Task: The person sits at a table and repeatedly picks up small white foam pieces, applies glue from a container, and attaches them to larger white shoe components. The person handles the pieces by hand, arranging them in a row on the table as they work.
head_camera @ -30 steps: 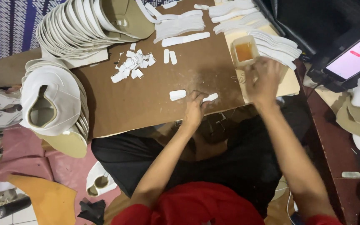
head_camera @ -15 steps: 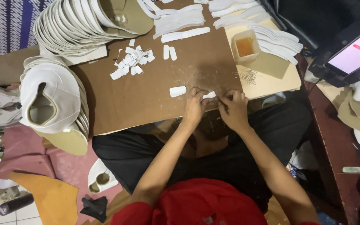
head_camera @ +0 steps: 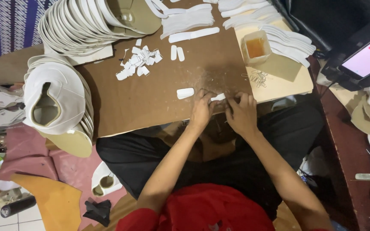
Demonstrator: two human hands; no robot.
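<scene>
The person is sitting with a brown board [head_camera: 150, 98] lying across the lap and serving as a bench. Both hands are meeting at its near edge. The left hand [head_camera: 202, 112] is pressing down beside a small white strip [head_camera: 217, 97], its fingertips touching the strip's left end. The right hand [head_camera: 241, 113] is lying just beside it, its fingers curled toward the strip's right end; whether those fingers are pinching the strip cannot be told. The two hands are nearly touching each other.

A second white piece [head_camera: 185, 93], rounded and flat, is lying on the board just left of the left hand. Further up the board, a scatter of small white scraps [head_camera: 138, 62] is resting well apart from the hands. A small clear cup of amber liquid [head_camera: 255, 48] is standing on a tan sheet [head_camera: 279, 75] at the board's right side. Stacks of white shoe uppers [head_camera: 56, 102] are piling up at the left and top left, and long white strips [head_camera: 189, 19] are lying along the top.
</scene>
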